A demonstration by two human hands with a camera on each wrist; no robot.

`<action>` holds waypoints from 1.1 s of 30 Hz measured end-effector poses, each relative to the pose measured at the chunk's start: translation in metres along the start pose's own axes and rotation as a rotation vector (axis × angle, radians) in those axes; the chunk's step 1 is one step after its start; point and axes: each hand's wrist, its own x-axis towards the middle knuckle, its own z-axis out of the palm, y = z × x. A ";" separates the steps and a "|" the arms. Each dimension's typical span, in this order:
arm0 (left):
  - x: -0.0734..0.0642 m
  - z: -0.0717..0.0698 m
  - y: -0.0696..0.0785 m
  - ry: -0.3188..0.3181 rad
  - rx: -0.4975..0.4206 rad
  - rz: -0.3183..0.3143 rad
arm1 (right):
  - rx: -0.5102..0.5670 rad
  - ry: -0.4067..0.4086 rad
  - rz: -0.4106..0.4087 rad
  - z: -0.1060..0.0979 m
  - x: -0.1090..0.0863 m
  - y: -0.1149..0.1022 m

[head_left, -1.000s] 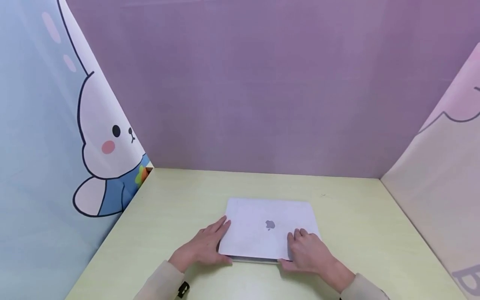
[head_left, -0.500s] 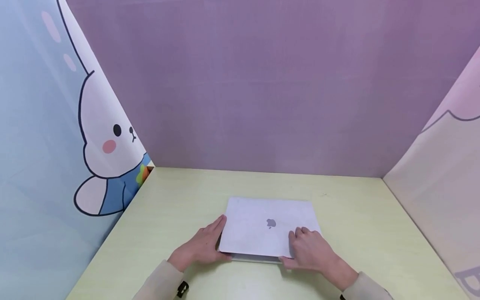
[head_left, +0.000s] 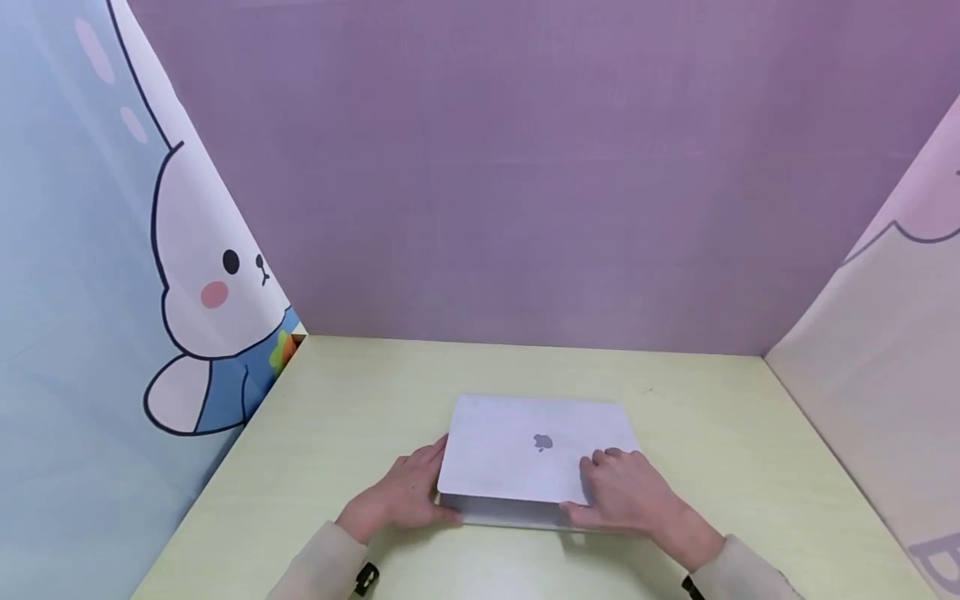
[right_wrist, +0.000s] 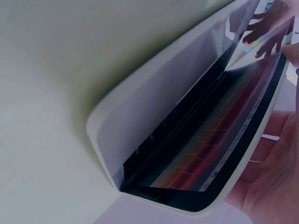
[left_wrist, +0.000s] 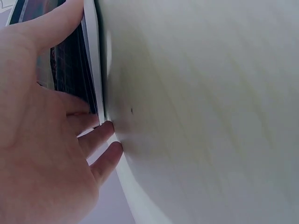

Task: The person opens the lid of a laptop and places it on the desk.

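Note:
A silver laptop (head_left: pixel 517 442) with an apple logo lies on the table, its lid tilted up a little at the front edge. My right hand (head_left: pixel 626 493) grips the lid's front right part, thumb under the edge and curled fingers on top. In the right wrist view, a lit screen (right_wrist: pixel 210 154) shows inside the gap, facing the dark keyboard (right_wrist: pixel 173 121). My left hand (head_left: pixel 408 492) rests against the laptop's left front corner, fingers along the side and thumb at the front. In the left wrist view, its fingertips (left_wrist: pixel 107 161) touch the table by the base.
The pale yellow table (head_left: pixel 360 392) extends around the laptop. A purple cloth wall (head_left: pixel 525 183) stands behind it. Printed panels flank it, the left one (head_left: pixel 67 333) with a cartoon rabbit and the right one (head_left: pixel 892 375) cream and pink.
The lid's front edge has risen from a thin gap to a wider one, with my right hand moving up slightly. My left hand has stayed at the left corner.

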 end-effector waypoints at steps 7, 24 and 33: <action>0.001 -0.001 0.005 -0.025 0.007 -0.045 | 0.026 0.019 0.010 -0.005 0.003 0.004; 0.001 -0.006 0.007 -0.047 0.011 -0.087 | 0.042 0.096 0.012 -0.019 0.011 0.007; 0.003 -0.007 0.006 -0.055 0.024 -0.079 | 0.018 0.112 0.042 -0.027 0.015 0.008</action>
